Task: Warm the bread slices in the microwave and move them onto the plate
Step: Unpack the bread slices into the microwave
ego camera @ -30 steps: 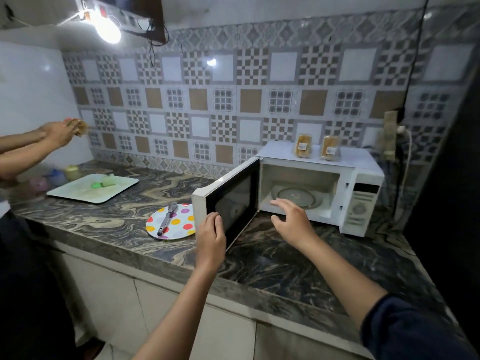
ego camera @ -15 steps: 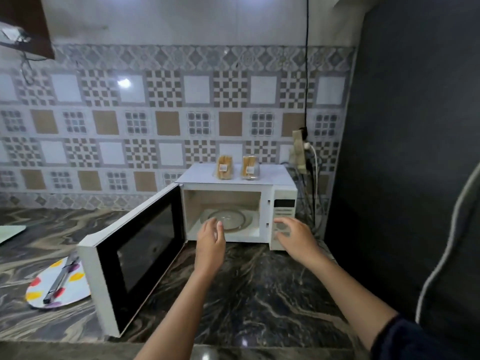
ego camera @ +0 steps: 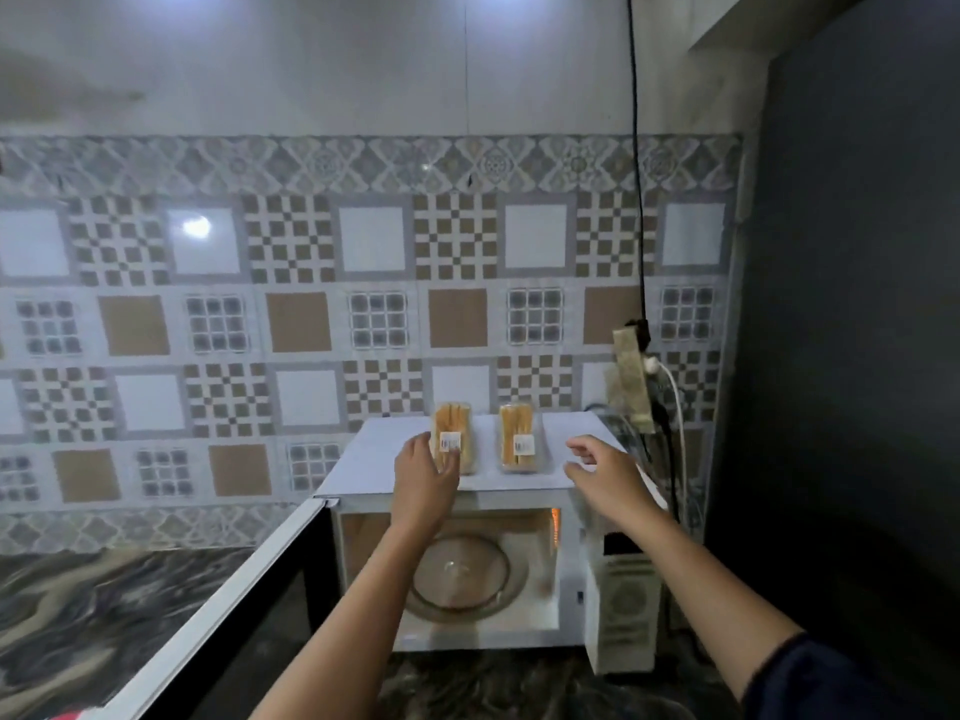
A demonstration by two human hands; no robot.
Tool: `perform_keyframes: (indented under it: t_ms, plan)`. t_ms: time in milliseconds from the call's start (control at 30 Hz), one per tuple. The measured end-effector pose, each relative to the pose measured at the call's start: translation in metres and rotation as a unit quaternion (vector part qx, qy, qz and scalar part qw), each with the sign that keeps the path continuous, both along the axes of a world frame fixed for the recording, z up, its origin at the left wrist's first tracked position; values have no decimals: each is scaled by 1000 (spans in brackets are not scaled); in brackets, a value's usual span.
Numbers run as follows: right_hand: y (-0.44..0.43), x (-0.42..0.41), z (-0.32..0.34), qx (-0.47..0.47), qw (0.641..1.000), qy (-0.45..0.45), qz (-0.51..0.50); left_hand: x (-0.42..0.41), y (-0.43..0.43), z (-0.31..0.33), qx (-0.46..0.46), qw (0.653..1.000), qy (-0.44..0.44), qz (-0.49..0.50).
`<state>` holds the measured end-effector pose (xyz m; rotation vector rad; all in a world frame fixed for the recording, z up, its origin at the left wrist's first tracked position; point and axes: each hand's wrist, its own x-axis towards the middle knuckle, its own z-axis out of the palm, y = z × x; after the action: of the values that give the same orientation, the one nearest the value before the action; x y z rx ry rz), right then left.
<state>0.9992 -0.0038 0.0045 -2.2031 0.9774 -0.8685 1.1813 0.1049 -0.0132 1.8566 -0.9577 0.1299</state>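
White microwave (ego camera: pixel 467 574) sat centre-right of frame on the marbled surface (ego camera: pixel 78 605), door (ego camera: pixel 218 615) swung wide toward lower left, glass turntable (ego camera: pixel 462 579) bare inside. Two clear-wrapped bread packs stood upright on its top, just above centre: left pack (ego camera: pixel 453 441) & right pack (ego camera: pixel 518 438), near each other, not touching. Left hand (ego camera: pixel 426 478) was up at the left pack, fingers (ego camera: pixel 447 467) loosely curled over its front, w/ contact hard to confirm. Right hand (ego camera: pixel 605 472) hovered right of the right pack, fingers spread, holding nothing. Power strip (ego camera: pixel 631 379) hung on the tiled wall, upper right of the microwave.
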Motion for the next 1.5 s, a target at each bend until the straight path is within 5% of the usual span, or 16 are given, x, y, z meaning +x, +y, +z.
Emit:
perform_keyframes:
  t_ms: [300,533,833,1100,1500]
  plan:
    - [-49,67,-7,120,991,54,-11,63,-59,-6,180,978,102,-17]
    - [-55,92,-11,119,992,22,-42,77,-77,-5,157,975,150,-49]
    - [-58,109,-1,133,988,4,-73,73,-86,8,205,972,111,-28]
    - [-71,111,-9,221,974,-43,-12,113,-97,-20,149,968,158,-127]
    - [-35,64,-32,289,932,-211,52,39,-25,2,24,945,232,-229]
